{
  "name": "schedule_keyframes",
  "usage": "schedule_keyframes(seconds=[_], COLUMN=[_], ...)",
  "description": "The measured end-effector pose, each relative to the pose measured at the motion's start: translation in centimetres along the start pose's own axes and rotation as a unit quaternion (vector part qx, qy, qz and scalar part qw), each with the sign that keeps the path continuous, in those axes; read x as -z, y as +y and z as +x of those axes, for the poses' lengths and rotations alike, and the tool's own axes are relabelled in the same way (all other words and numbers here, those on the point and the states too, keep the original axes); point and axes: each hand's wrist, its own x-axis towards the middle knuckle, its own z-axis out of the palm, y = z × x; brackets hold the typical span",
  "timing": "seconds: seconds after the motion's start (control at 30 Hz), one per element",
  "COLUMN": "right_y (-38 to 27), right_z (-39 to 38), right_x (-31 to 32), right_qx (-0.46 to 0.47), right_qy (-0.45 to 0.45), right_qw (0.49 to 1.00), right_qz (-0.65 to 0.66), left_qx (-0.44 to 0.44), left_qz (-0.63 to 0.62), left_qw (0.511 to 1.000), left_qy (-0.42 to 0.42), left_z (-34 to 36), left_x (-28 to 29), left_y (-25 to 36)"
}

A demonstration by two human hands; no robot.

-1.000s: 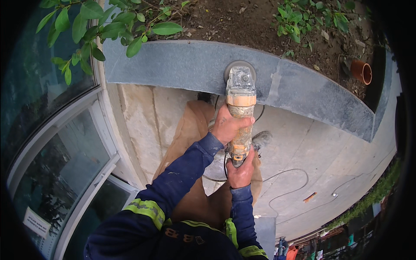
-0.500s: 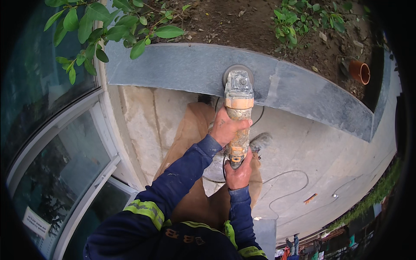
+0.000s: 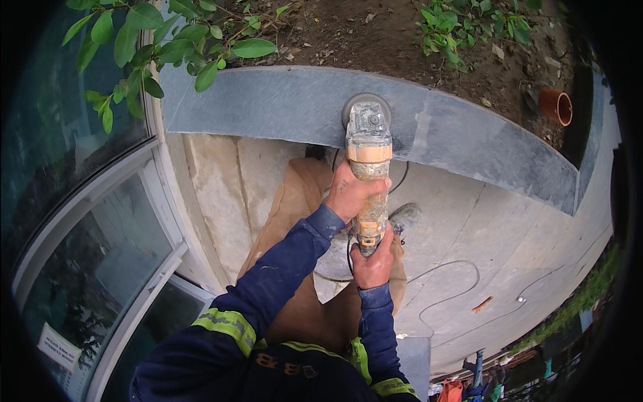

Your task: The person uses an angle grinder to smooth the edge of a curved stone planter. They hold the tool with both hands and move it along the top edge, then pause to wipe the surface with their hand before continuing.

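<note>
An angle grinder (image 3: 370,149), yellow and caked with pale dust, stretches away from me over a grey stone slab (image 3: 268,100). Its round disc (image 3: 384,107) lies against the slab's top, partly hidden beneath the metal head. My left hand (image 3: 353,193) wraps around the middle of the body, thumb across the top. Farther back, my right hand (image 3: 375,261) grips the rear end, where a dark cord hangs down. Both sleeves are dark blue with bright reflective bands.
Behind the slab lies a soil bed with leafy branches (image 3: 181,47) and an orange pipe (image 3: 555,107). A framed window (image 3: 100,261) stands at the left. Along the concrete floor at the right runs a cord (image 3: 442,262). A person (image 3: 477,368) is at the lower right edge.
The grinder has shifted very slightly away from me along the slab, both hands still around it. At the lower right, the distant person shows more fully.
</note>
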Motion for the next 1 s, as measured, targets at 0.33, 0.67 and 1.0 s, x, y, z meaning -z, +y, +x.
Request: schedule_keyframes(seconds=[0.33,0.67,1.0], right_y=[-0.1,-0.9,-1.3], right_z=[-0.3,0.6,0.8], right_x=[-0.5,-0.4,-0.8], right_qx=[0.003,0.025,-0.005], right_qy=[-0.001,-0.005,-0.005], right_qw=[1.0,0.999,1.0], right_qz=[-0.019,-0.025,-0.003], left_qx=[-0.011,-0.014,-0.008], left_qz=[0.007,-0.001,0.008], left_qw=[1.0,1.0,1.0], left_qy=[0.021,0.023,0.023], left_z=[-0.1,0.5,0.5], left_x=[1.1,1.0,1.4], left_y=[-0.6,0.1,0.9])
